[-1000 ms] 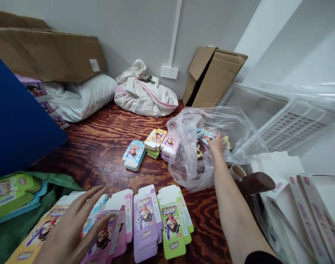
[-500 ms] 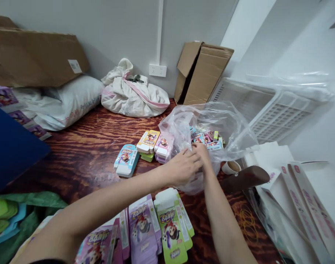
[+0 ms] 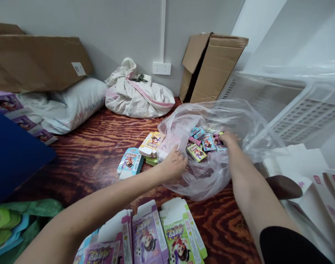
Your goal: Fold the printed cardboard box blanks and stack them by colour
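A clear plastic bag [image 3: 203,185] lies on the table with its mouth spread apart. Inside it are several small printed boxes [image 3: 197,152] in yellow-green, blue and pink. My left hand [image 3: 174,165] is closed on the near left edge of the bag. At the bag's right side my right hand [image 3: 230,139] has its fingers curled on the film beside the small boxes; its fingertips are partly hidden. Left of the bag, a blue flat carton stack [image 3: 129,161] and a yellow carton stack [image 3: 152,142] are close to my left hand.
Purple cartons [image 3: 148,238] and green cartons [image 3: 181,238] lie in front of me. Behind stand a tied cloth sack [image 3: 140,97] and a cardboard box [image 3: 217,66]. A white plastic basket [image 3: 302,106] is at the right, a blue panel [image 3: 16,157] at the left.
My hands were together over the bag and have moved apart, left hand leftward, right hand rightward. The bag's mouth is wider and more small boxes show. The view has shifted slightly.
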`<action>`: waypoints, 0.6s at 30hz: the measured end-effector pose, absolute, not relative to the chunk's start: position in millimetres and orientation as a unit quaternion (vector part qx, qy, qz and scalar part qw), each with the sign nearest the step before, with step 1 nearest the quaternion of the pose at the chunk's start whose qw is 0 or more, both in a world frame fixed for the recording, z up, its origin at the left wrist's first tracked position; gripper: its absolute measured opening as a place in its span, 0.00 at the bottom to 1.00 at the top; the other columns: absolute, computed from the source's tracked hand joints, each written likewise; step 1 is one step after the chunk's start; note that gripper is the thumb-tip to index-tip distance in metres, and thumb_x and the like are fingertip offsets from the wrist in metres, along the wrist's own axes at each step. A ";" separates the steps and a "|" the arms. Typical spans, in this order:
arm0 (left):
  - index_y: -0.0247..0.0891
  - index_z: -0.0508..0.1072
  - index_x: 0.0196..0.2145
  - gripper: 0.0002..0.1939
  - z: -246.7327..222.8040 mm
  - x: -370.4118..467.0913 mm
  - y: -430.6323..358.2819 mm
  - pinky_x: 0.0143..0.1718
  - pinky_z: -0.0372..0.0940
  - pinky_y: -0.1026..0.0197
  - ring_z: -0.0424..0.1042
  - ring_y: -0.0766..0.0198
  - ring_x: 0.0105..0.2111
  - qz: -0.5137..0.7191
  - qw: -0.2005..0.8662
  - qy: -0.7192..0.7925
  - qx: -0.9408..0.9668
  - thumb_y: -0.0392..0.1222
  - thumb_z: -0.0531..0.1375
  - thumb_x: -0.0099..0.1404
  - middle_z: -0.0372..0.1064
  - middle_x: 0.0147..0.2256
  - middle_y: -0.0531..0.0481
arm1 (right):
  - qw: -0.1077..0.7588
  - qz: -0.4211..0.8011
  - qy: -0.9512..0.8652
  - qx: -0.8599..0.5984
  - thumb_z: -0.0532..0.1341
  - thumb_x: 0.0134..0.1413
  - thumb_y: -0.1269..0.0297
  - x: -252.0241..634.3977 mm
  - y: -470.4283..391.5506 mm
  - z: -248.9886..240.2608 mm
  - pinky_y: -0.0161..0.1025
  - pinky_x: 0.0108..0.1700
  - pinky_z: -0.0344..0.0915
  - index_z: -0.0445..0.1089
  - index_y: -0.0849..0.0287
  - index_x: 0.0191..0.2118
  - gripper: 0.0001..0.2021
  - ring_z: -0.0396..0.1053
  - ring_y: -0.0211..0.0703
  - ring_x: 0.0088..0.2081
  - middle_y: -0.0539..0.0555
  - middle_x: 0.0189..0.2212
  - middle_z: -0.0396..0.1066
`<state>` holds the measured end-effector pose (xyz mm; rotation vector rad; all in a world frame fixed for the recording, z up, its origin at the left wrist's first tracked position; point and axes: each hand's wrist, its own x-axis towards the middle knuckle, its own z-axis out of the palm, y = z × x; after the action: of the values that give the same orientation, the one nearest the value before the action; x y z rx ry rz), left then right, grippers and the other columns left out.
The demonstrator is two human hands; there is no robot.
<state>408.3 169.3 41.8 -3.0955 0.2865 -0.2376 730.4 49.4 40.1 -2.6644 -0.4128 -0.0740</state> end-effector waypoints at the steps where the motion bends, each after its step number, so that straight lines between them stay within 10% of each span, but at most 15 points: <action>1: 0.29 0.78 0.42 0.18 43.9 408.1 168.8 0.67 0.52 0.38 0.78 0.47 0.43 -0.068 0.011 0.090 -0.994 0.50 0.62 0.70 0.79 0.36 0.36 | 0.201 -0.022 -0.134 -0.970 0.65 0.65 0.58 733.0 54.4 38.8 0.57 0.57 0.69 0.72 0.60 0.53 0.15 0.71 0.52 0.55 0.59 0.55 0.71; 18: 0.29 0.76 0.45 0.17 46.5 405.1 174.5 0.67 0.52 0.36 0.77 0.48 0.44 -0.009 0.034 0.114 -0.993 0.47 0.60 0.71 0.78 0.38 0.37 | 0.245 -0.051 -0.191 -0.949 0.58 0.64 0.61 764.0 115.7 33.0 0.46 0.43 0.62 0.78 0.70 0.44 0.16 0.72 0.58 0.45 0.72 0.38 0.77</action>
<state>405.1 174.5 46.5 -3.0531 0.3509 -0.0265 764.0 115.7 33.0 -2.5905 -0.5220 -0.1389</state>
